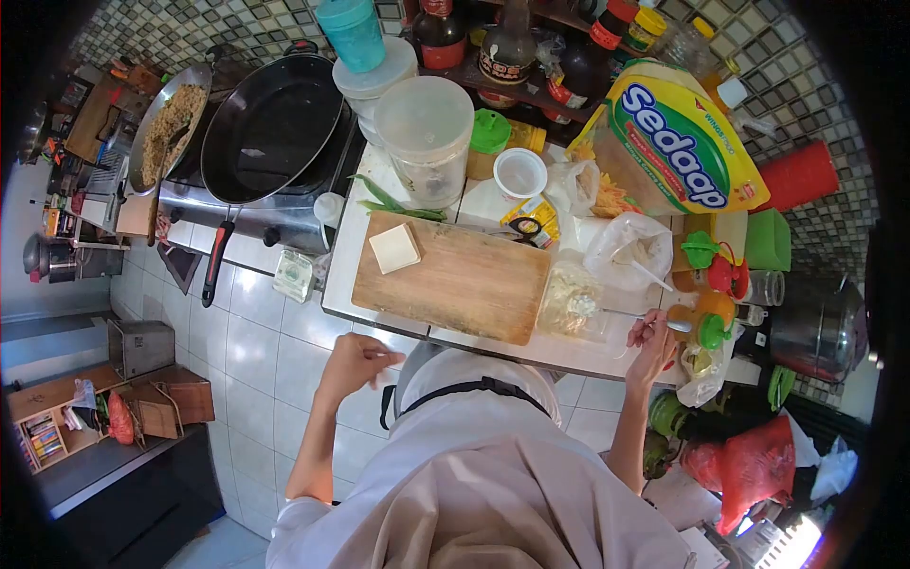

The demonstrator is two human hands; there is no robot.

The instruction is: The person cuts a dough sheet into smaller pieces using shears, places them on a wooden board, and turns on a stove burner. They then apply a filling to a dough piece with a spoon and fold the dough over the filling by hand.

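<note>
My right hand (650, 345) is at the counter's front edge, its fingers closed on a metal spoon (626, 314). The spoon reaches left into a clear plastic container (572, 308) with a pale mixture inside. Left of the container lies a wooden cutting board (464, 275), bearing a small stack of square, cream-coloured wrapper sheets (394, 248). My left hand (358, 364) hangs in the air in front of the board, fingers curled together, with nothing visible in them. A bag of white powder (630, 248) with a white spoon in it stands behind the container.
A black frying pan (270, 133) sits on the stove, its handle (218, 264) sticking out forward. Beside it is a wok of chopped food (175, 123). Tubs (424, 123), a Sedaap pouch (678, 137), bottles and green-lidded jars crowd the back and right. Scissors (524, 228) lie behind the board.
</note>
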